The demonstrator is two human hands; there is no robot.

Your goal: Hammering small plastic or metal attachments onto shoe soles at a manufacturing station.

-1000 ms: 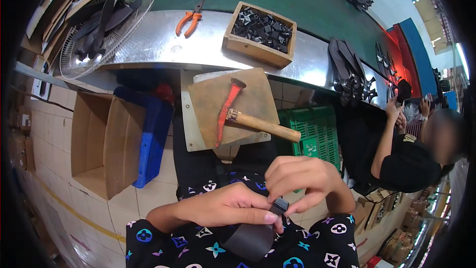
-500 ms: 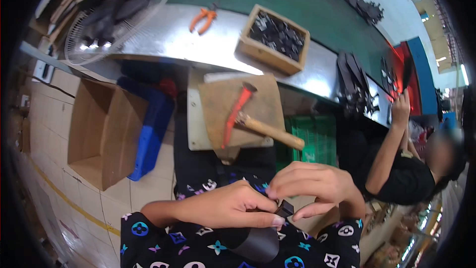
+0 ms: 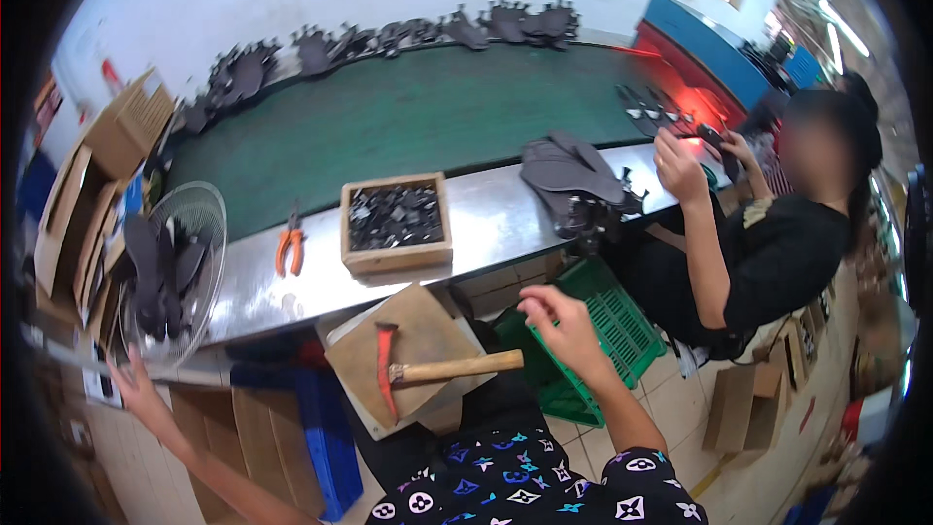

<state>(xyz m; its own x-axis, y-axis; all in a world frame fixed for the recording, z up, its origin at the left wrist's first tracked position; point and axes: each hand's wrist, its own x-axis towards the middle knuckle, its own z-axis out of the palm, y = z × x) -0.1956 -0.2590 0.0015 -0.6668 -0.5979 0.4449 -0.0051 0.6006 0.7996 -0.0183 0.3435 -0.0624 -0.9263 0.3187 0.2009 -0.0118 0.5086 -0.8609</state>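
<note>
My left hand (image 3: 141, 394) reaches out at the left with its fingers spread. It is beside the rim of a round wire basket, like a fan guard (image 3: 216, 262), in which dark sandal soles (image 3: 151, 277) lie. My right hand (image 3: 569, 331) is held up over a green plastic crate (image 3: 622, 335). Its fingers are loosely bent, and nothing shows between them. Between my hands, a hammer with a red head (image 3: 386, 369) and wooden handle (image 3: 466, 367) rests on a brown pad (image 3: 352, 362) on a small stand before me.
On the metal bench edge are orange-handled pliers (image 3: 290, 248), a wooden box (image 3: 397, 261) of small black pieces, and stacked dark soles (image 3: 573, 175). Behind runs a green belt (image 3: 389, 112). A cardboard box (image 3: 204, 447) and blue bin (image 3: 326, 447) stand lower left. A co-worker (image 3: 777, 253) sits right.
My hands have parted from over my lap; the left swung out to the wire basket, the right rose forward. The dark piece they worked on no longer shows there. The view has shifted.
</note>
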